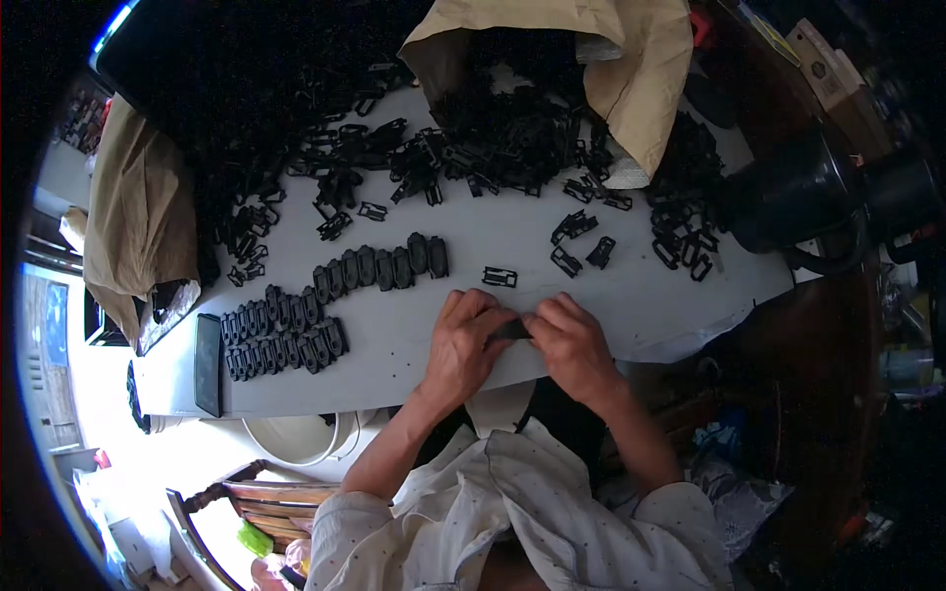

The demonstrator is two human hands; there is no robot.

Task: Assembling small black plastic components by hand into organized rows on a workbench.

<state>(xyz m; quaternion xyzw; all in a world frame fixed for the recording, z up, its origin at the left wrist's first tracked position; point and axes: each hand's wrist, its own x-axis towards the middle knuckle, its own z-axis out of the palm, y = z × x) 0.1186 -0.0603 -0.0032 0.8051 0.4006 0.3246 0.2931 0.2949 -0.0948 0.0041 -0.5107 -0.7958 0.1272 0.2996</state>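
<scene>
Close to the table's front edge, my left hand point(461, 347) and my right hand point(572, 350) pinch a small black plastic part point(511, 330) between them. Fingers cover much of it, so its full shape is hidden. Just beyond my hands lies a single black open-frame piece point(500, 277). Farther off to the right are a few loose black pieces point(574, 228). To the left, black oblong assembled parts stand packed side by side in a far row point(379, 268) and nearer rows point(281, 347).
A heap of black frame pieces point(473, 153) spreads across the back of the white table point(394, 340), spilling from a brown paper bag point(645, 89). Another paper bag point(143, 217) stands at the left. A dark flat slab point(208, 364) borders the rows; a black container point(788, 192) is at the right.
</scene>
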